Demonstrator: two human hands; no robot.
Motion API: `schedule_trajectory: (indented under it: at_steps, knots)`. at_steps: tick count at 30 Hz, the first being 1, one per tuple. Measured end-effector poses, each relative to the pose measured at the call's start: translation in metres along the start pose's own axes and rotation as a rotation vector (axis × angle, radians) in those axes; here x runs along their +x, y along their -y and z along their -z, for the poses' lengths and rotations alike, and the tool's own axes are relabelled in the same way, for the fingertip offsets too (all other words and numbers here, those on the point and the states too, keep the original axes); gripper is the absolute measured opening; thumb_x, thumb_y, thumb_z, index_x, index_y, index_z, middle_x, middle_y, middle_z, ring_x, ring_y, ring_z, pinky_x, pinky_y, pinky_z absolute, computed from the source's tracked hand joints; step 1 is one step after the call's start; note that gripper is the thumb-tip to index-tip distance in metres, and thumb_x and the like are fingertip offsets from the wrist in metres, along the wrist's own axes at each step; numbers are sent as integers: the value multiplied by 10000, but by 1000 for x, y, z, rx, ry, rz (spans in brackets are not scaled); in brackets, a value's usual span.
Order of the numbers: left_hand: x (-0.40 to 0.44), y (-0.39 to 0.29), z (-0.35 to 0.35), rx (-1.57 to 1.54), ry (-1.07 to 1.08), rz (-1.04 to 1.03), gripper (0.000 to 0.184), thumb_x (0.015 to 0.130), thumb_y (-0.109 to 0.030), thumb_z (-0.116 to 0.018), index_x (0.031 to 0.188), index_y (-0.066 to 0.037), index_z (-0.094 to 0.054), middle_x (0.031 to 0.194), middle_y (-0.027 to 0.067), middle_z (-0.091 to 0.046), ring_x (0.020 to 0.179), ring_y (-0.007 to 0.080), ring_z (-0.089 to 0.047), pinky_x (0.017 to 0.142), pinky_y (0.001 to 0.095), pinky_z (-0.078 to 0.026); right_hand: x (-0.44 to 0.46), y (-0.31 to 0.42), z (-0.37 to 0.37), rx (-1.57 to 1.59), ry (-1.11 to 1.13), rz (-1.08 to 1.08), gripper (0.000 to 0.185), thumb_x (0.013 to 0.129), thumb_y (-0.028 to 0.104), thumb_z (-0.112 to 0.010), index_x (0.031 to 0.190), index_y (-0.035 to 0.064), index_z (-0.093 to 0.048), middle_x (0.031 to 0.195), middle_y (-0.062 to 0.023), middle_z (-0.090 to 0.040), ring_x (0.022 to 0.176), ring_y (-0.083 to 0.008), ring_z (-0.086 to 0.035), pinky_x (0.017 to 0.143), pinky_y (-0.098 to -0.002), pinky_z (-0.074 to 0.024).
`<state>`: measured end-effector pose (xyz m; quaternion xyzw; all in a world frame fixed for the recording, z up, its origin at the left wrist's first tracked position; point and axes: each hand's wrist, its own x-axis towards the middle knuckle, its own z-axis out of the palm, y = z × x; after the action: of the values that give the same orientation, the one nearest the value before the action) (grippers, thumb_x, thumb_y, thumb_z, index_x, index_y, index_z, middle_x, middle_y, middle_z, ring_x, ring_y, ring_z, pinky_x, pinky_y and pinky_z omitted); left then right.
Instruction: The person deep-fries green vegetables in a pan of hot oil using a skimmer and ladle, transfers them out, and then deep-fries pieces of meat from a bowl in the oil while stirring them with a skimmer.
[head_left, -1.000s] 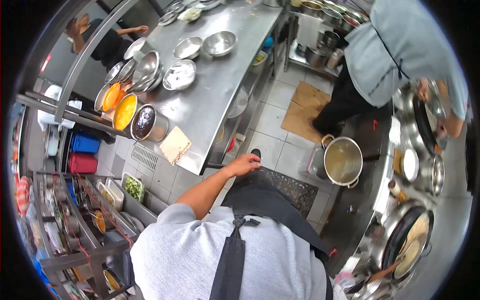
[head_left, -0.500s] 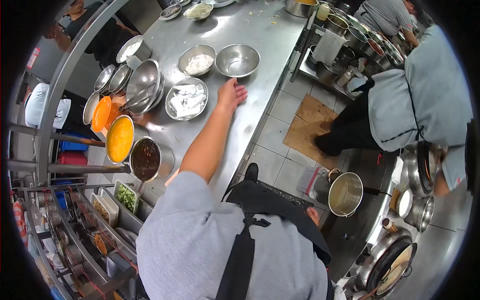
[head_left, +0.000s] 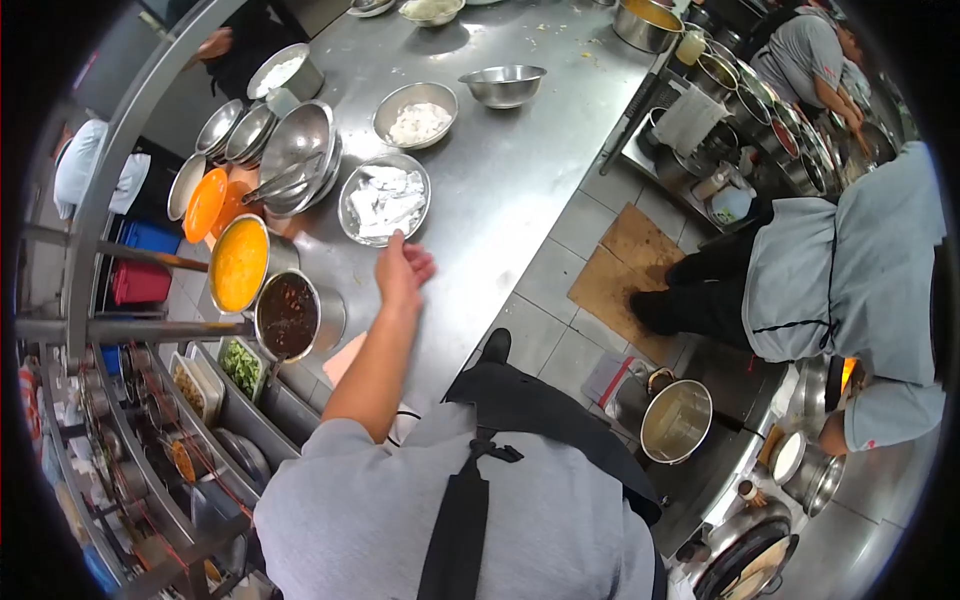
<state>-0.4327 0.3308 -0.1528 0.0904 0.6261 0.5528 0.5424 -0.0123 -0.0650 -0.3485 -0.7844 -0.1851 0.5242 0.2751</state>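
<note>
My left hand (head_left: 400,275) reaches over the steel table, fingers apart and holding nothing. Its thumb tip is at the near rim of a metal bowl (head_left: 350,222) with white folded pieces (head_left: 388,200) in it; whether it touches the rim I cannot tell. Farther off stands a second metal bowl (head_left: 450,135) with pale white food (head_left: 420,123). To the right of that, an empty-looking metal bowl (head_left: 503,88) appears tipped, its outer side towards me. My right hand is out of sight.
On the left are stacked steel bowls (head_left: 298,150) with tongs, an orange bowl (head_left: 206,205), a pot of yellow liquid (head_left: 240,265) and a pot of dark sauce (head_left: 288,315). A co-worker (head_left: 840,270) stands at the stove on the right. A pot (head_left: 676,420) is beside me.
My left hand has drawn back from the empty bowl towards the bowl of white pieces. The empty bowl sits farther away and tipped. My right hand has gone out of view.
</note>
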Motion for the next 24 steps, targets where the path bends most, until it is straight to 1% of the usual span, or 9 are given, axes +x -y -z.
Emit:
schedule_trajectory:
  at_steps: [1,4,7,10,14,15,18,21,24]
  knots:
    - [2,-6,14,87,-72,-96,337,917,-318,-553,1011,3,-509,987,148,-614,724,215,-621,571,339,-556,2,6,6,-13,10,-12,320,934,206,-590,1222,69,-558,811,-49,-624,641,-112,-587,535,-240,-440]
    - [12,-25,41,80,-83,-223,200,872,-158,-534,961,18,-566,946,137,-645,748,220,-647,574,335,-578,12,24,20,-52,41,-19,317,935,206,-588,1221,74,-553,799,-47,-620,624,-111,-582,521,-244,-445]
    - [-13,-20,48,28,-114,-216,177,836,-105,-512,914,25,-604,921,135,-665,787,242,-666,618,353,-589,26,44,31,-103,80,15,314,936,207,-587,1220,79,-549,787,-45,-616,607,-111,-577,506,-249,-450]
    - [-47,-19,37,-10,-120,-315,181,841,-104,-506,917,31,-599,939,148,-661,796,246,-670,633,365,-594,36,64,40,-147,103,68,311,938,207,-585,1220,84,-544,775,-43,-613,590,-111,-572,491,-253,-456]
    - [-42,5,46,196,-147,-213,193,844,-101,-505,899,68,-582,914,161,-644,780,257,-668,619,358,-605,33,90,47,6,142,-5,299,939,207,-581,1212,91,-536,754,-38,-606,552,-110,-557,450,-260,-456]
    - [-66,-6,37,185,-115,-242,197,847,-96,-498,897,79,-574,923,163,-629,777,262,-666,609,352,-607,38,92,48,86,152,-50,291,940,206,-579,1205,94,-532,746,-36,-603,531,-110,-547,424,-262,-451]
    - [-74,4,32,27,-96,-324,192,849,-88,-494,903,79,-569,919,162,-625,761,263,-667,616,362,-607,39,80,55,127,180,-126,267,938,195,-577,1184,102,-535,737,-37,-602,491,-110,-530,377,-260,-438]
    - [-76,16,28,187,-120,-241,186,847,-83,-495,912,76,-565,892,154,-629,747,250,-668,634,365,-606,23,46,65,0,189,-196,268,933,189,-584,1182,102,-536,737,-37,-602,492,-111,-532,373,-263,-431]
    - [-82,14,25,147,-62,-238,187,852,-92,-498,910,72,-567,888,143,-638,764,244,-671,657,363,-603,17,30,63,-32,167,-177,261,931,188,-589,1173,100,-548,750,-44,-611,527,-115,-545,410,-263,-439]
